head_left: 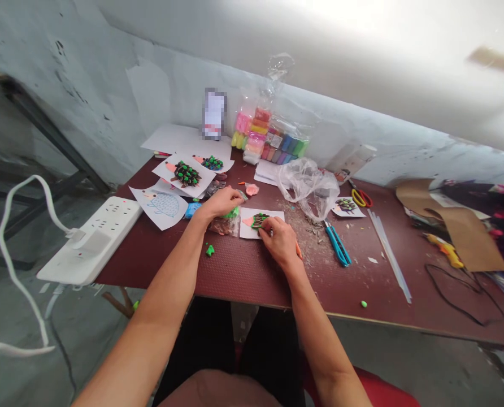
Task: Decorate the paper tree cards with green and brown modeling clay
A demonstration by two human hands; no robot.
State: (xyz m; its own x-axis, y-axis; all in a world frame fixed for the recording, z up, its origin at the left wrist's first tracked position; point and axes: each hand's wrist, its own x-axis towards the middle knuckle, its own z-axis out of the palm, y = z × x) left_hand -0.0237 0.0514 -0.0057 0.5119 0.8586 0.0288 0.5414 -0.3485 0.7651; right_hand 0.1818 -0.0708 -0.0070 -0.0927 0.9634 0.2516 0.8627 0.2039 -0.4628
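Observation:
A small white card (247, 232) lies in front of me, bearing a hedgehog figure (258, 220) with a pink clay snout and dark spines over green clay. My right hand (281, 240) is pinched at the hedgehog's right edge; its fingertips hide whatever is between them. To the left, my left hand (221, 202) hovers with fingers drawn together over a lump of green clay (234, 213) on a plastic bag (226, 227). What the left fingers hold, if anything, is hidden. An orange object (298, 250) shows partly from under the right hand.
Finished-looking hedgehog cards (184, 173) and a blue hedgehog drawing (164, 204) lie left. Packs of coloured clay (273, 141) and a phone (213, 115) stand behind. Teal-handled cutters (338, 246), scissors (362, 197), glue sticks (390, 254) and a glue gun (444, 250) lie right; a power strip (91, 240) left.

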